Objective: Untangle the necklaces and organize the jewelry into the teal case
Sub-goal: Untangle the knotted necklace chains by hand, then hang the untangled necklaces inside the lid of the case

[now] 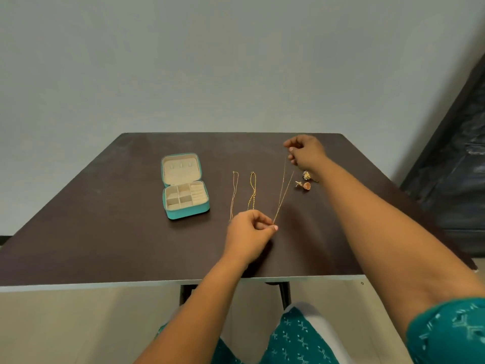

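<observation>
Fingers of both hands pinch one thin necklace (283, 191), stretched between left hand (249, 236) and right hand (305, 152).
Two more necklaces (242, 194) lie beside it on the table (105, 219); two earrings (304, 181) right; one open teal case (185, 186) left.

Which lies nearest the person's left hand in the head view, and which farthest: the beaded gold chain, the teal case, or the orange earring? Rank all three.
From the left hand:
1. Beaded gold chain, just beyond the hand.
2. Orange earring, farther off to the right.
3. Teal case, open, off to the left.
</observation>
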